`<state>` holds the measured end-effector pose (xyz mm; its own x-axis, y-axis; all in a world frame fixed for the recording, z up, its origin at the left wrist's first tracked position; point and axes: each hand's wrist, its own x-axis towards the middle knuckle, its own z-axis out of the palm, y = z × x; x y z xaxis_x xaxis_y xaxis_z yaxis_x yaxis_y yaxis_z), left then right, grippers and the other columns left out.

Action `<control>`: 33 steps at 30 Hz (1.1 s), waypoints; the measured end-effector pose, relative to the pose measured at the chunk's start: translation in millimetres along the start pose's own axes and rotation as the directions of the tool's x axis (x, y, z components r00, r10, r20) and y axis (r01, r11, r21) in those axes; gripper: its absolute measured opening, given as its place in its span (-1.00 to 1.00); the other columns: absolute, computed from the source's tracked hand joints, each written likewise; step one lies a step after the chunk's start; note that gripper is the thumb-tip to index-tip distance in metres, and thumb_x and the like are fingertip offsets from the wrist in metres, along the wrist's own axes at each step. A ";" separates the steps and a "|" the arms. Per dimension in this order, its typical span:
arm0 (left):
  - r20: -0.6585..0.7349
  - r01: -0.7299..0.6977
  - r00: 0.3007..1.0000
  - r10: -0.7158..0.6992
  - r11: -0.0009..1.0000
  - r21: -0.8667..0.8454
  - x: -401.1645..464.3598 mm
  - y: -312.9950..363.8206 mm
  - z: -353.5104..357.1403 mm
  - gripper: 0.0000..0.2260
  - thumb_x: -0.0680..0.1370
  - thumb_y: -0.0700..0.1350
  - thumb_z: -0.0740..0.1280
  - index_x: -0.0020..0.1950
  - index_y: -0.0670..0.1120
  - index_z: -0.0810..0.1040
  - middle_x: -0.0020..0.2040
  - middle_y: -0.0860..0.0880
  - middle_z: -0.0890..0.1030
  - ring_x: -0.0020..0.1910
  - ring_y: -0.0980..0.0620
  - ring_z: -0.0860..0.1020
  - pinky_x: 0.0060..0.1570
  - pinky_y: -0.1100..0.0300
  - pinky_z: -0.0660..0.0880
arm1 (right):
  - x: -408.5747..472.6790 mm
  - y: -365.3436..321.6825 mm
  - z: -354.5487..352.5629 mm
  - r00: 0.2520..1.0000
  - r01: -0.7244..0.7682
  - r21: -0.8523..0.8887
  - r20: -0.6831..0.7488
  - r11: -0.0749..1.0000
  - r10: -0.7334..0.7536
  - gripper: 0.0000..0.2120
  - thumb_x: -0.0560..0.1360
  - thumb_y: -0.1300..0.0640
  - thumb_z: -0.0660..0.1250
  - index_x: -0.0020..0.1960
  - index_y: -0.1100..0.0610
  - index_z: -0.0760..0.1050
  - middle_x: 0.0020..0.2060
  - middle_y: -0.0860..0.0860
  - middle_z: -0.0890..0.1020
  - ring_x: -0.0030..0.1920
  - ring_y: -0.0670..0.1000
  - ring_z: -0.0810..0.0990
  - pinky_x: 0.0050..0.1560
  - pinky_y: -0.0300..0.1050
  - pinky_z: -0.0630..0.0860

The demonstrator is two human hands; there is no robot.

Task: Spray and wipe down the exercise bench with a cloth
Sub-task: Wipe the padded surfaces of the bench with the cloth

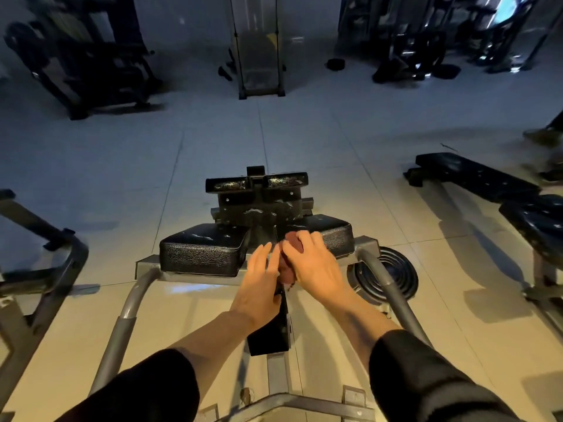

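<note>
**Mid-wipe at the centre of the bench**

Evidently the wiping step was in hand: the right hand (315, 263) curled its fingers over a reddish cloth (289, 263), pressing it at the gap between the two black pads (204, 249). The left hand (259, 281), fingers straight and relaxed, held nothing and lay just beside the cloth. No spray bottle showed. Next, probably, the cloth would need drawing across the left pad's top.

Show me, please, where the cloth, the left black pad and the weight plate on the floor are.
cloth (293, 245), head view, reddish bunch under right fingers.
left black pad (203, 249), head view, top face.
weight plate (396, 274), head view, ribbed face.
</note>
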<state>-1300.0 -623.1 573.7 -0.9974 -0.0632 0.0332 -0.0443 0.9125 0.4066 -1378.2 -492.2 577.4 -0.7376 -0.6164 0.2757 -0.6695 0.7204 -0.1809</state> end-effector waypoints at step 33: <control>-0.033 -0.046 0.998 0.061 0.938 0.343 31.6 17.1 13.8 -0.19 0.18 -0.31 0.62 0.41 -0.22 0.43 0.43 -0.21 0.39 0.46 -0.27 0.27 0.36 -0.23 0.10 | -16.3 41.9 -21.2 0.890 -0.325 0.163 -0.282 0.932 0.360 -0.88 0.47 0.18 0.43 -0.12 0.25 0.59 -0.05 0.15 0.54 0.00 0.17 0.48 -0.09 0.06 0.56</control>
<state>-1333.0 -603.9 569.1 -0.9959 -0.0212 0.0884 -0.0153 0.9976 0.0673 -1392.4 -445.2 585.3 -0.8725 -0.1996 0.4460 -0.3981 0.8197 -0.4119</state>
